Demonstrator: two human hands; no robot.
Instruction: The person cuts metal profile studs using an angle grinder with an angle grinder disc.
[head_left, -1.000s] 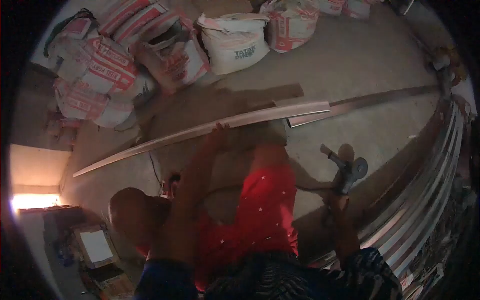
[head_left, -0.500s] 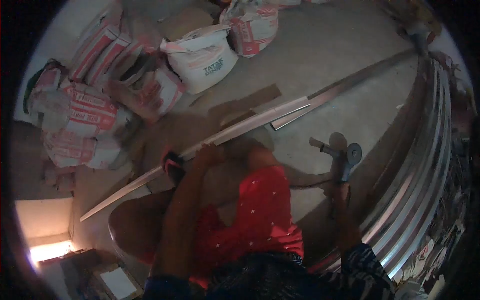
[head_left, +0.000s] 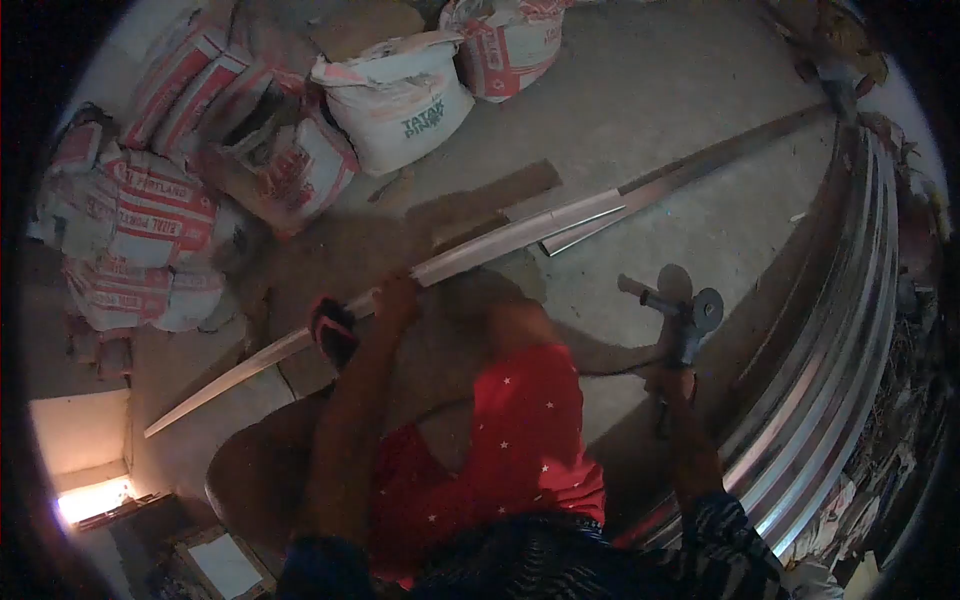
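Observation:
My left hand [head_left: 398,300] is closed around a long pale metal bar [head_left: 500,240], which runs diagonally across the floor from lower left to upper right. Just left of that hand, a foot in a dark slipper [head_left: 333,330] touches the bar. My right hand [head_left: 680,378], at the right, grips the body of an angle grinder [head_left: 688,335]. The grinder's round disc [head_left: 708,311] faces up and its side handle points left, away from the bar. A short metal piece [head_left: 585,230] lies beside the bar.
Long metal channels [head_left: 830,390] are stacked along the right side. Cement bags [head_left: 165,215] and a white sack [head_left: 400,105] stand at the upper left. A glowing light [head_left: 95,500] is at the lower left. A cord crosses the floor [head_left: 640,130].
My left hand has moved slightly up and left onto the bar and closed around it. My right hand and the grinder have hardly moved. The view has shifted a little.

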